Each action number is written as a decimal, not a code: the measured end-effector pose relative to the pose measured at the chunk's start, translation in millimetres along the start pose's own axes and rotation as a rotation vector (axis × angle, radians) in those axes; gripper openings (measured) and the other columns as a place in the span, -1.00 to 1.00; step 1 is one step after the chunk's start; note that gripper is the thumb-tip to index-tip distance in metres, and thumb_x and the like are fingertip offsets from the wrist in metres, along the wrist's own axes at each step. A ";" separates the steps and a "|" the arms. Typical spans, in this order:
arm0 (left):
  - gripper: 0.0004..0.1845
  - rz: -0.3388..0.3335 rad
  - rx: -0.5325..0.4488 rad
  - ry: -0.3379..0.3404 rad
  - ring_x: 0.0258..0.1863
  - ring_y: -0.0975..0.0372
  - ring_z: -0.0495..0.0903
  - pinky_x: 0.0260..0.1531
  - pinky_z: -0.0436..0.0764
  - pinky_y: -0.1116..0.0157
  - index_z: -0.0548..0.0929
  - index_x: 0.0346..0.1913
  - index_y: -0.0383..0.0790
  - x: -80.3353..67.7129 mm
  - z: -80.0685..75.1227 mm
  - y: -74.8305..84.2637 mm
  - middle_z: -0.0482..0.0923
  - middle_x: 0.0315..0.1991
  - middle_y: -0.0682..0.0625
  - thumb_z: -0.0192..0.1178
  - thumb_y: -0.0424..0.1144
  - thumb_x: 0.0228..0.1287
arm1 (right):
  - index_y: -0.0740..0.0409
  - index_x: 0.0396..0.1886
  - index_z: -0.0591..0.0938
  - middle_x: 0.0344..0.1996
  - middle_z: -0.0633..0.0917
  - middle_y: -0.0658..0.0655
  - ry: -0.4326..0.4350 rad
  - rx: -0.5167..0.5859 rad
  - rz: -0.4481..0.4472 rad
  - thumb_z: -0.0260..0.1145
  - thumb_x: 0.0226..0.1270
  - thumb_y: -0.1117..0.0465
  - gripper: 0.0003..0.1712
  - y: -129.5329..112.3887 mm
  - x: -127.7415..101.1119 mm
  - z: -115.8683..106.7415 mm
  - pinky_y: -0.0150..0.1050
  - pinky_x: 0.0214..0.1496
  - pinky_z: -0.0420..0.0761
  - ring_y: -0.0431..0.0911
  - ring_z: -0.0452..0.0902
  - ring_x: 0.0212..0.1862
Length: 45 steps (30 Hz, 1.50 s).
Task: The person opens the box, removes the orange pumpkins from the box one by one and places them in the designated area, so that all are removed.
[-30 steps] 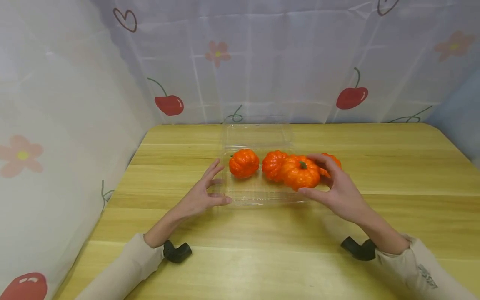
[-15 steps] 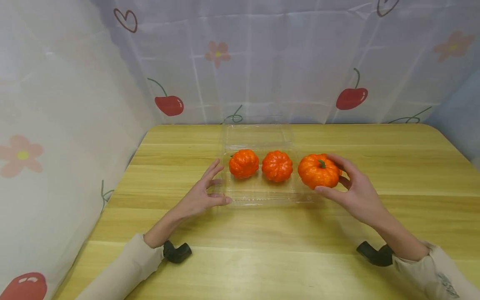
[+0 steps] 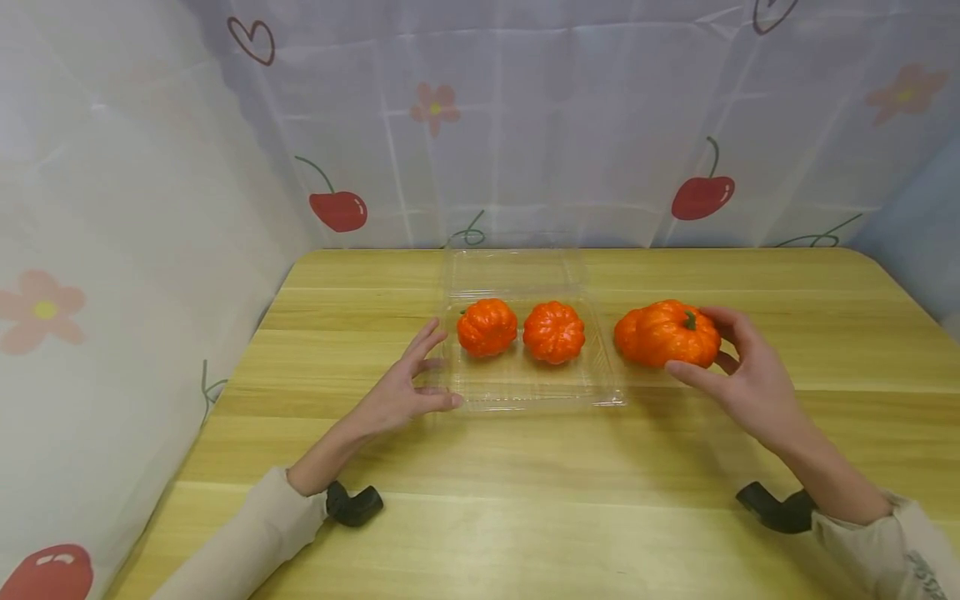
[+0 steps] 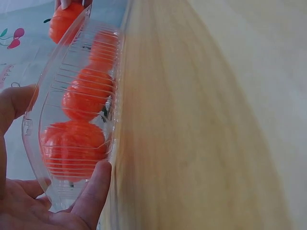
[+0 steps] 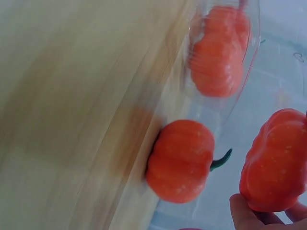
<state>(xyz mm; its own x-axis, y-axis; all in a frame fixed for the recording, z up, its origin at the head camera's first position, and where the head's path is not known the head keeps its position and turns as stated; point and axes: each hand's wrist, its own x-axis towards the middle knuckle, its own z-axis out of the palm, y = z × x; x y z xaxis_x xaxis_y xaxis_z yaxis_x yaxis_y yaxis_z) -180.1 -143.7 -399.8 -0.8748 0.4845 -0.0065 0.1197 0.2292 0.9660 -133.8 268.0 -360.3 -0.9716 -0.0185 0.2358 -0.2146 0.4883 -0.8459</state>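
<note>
Sleeves [image 3: 247, 533] of pale beige cloth enter at the near edge of the wooden desk [image 3: 525, 517], each wrist carrying a black strap mount. Left hand [image 3: 401, 392] lies just beyond, fingers straight and spread, its thumb and fingertips touching the left rim of a clear plastic tray [image 3: 525, 392]; the left wrist view shows the thumb [image 4: 93, 191] pressed against the tray's ribbed wall, nothing being gripped. Right hand [image 3: 750, 379] sits well apart on the other side, fingers and thumb curled round a large orange pumpkin [image 3: 671, 335], which it holds to the right of the tray, outside it, near the desk surface; whether the pumpkin rests on the desk or is held just above it cannot be told. A second pumpkin [image 3: 628, 333] shows partly behind the held one, on its left side and just beside the tray's right rim; in the right wrist view it stands on the desk with its green stem [image 5: 220, 160] pointing away from the surface, apart from the held pumpkin [image 5: 276, 160]. Inside the tray, two smaller pumpkins stand side by side, close together: one on the left [image 3: 487, 327], one at centre [image 3: 553, 332]. The tray's hinged clear lid [image 3: 513, 271] lies open flat behind them. Farthest back, a pale curtain [image 3: 525, 125] printed with cherries and flowers hangs behind the desk and along its left side.
</note>
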 end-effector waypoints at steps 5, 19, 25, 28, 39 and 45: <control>0.06 0.000 0.001 0.000 0.42 -0.11 0.16 0.17 0.51 0.05 -0.05 0.58 -0.19 -0.2 -0.2 -0.6 -0.31 0.59 0.11 0.43 -0.36 0.14 | 0.37 0.42 0.19 0.28 0.32 0.23 0.040 -0.032 0.053 0.45 0.25 0.27 -0.13 7.3 0.8 -6.2 -0.69 0.04 0.38 -0.15 0.23 0.19; 0.05 -0.007 0.014 0.002 0.42 -0.10 0.16 0.18 0.50 0.04 -0.02 0.58 -0.17 1.2 0.1 -1.6 -0.31 0.58 0.16 0.43 -0.35 0.14 | 0.43 0.46 0.07 0.37 0.20 0.44 0.128 -0.097 0.195 0.41 0.29 0.17 -0.04 31.4 9.5 -17.6 0.17 0.41 0.20 0.28 0.08 0.35; 0.05 -0.004 0.011 0.004 0.42 -0.11 0.16 0.18 0.50 0.04 -0.03 0.58 -0.18 0.4 0.8 -0.1 -0.30 0.59 0.14 0.43 -0.35 0.15 | 0.47 0.45 0.08 0.36 0.21 0.50 0.152 -0.123 0.212 0.42 0.27 0.15 -0.03 40.4 13.3 -22.8 0.06 0.42 0.19 0.32 0.10 0.33; 0.05 -0.005 0.016 0.004 0.42 -0.11 0.16 0.18 0.50 0.04 -0.03 0.58 -0.18 0.1 0.7 -0.5 -0.31 0.59 0.14 0.43 -0.35 0.15 | 0.49 0.42 0.09 0.31 0.24 0.52 0.140 -0.141 0.225 0.41 0.27 0.15 -0.05 45.3 14.9 -25.4 0.06 0.36 0.21 0.33 0.15 0.28; 0.05 -0.005 0.031 -0.004 0.42 -0.09 0.18 0.17 0.50 0.02 -0.03 0.58 -0.18 1.9 0.4 -1.0 -0.28 0.59 0.13 0.43 -0.33 0.15 | 0.58 0.40 0.05 0.25 0.22 0.62 0.051 -0.182 0.237 0.42 0.26 0.18 -0.02 62.8 16.6 -31.9 0.30 0.24 0.23 0.41 0.19 0.21; 0.06 -0.007 0.027 0.004 0.42 -0.10 0.17 0.17 0.50 0.01 -0.04 0.58 -0.16 0.0 -1.1 0.1 -0.27 0.59 0.10 0.44 -0.31 0.15 | 0.60 0.40 0.04 0.26 0.19 0.63 0.010 -0.180 0.239 0.41 0.28 0.18 -0.01 66.4 21.7 -30.8 0.32 0.23 0.25 0.42 0.18 0.22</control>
<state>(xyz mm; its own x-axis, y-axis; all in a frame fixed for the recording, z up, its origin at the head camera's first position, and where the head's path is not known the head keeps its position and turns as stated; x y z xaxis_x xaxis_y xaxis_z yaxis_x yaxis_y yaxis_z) -180.6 -144.7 -399.5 -0.8774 0.4796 -0.0118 0.1267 0.2554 0.9585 -166.1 326.9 -396.6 -0.9913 0.1238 0.0451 0.0425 0.6244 -0.7799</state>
